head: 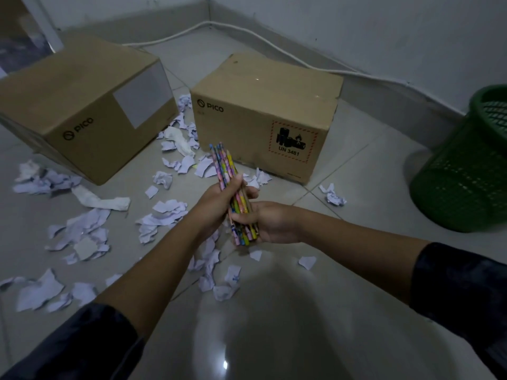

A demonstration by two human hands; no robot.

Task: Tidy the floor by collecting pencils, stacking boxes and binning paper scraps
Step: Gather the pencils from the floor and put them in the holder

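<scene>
A bundle of colourful pencils (pixel 225 165) stands nearly upright above the floor, tips pointing away from me. My left hand (pixel 216 204) grips the bundle around its middle. My right hand (pixel 270 223) holds the lower end, fingers curled round it. Two brown cardboard boxes lie apart on the tiles: one tilted at the left (pixel 82 105), one flat in the middle (pixel 269 105). Torn white paper scraps (pixel 82 231) are scattered over the floor between and in front of the boxes. A green mesh bin (pixel 463 171) stands at the right.
A white cable (pixel 274 42) runs along the base of the wall behind the boxes. The room's corner lies beyond the boxes. Bare glossy tile (pixel 274 325) stretches below my hands and toward the bin.
</scene>
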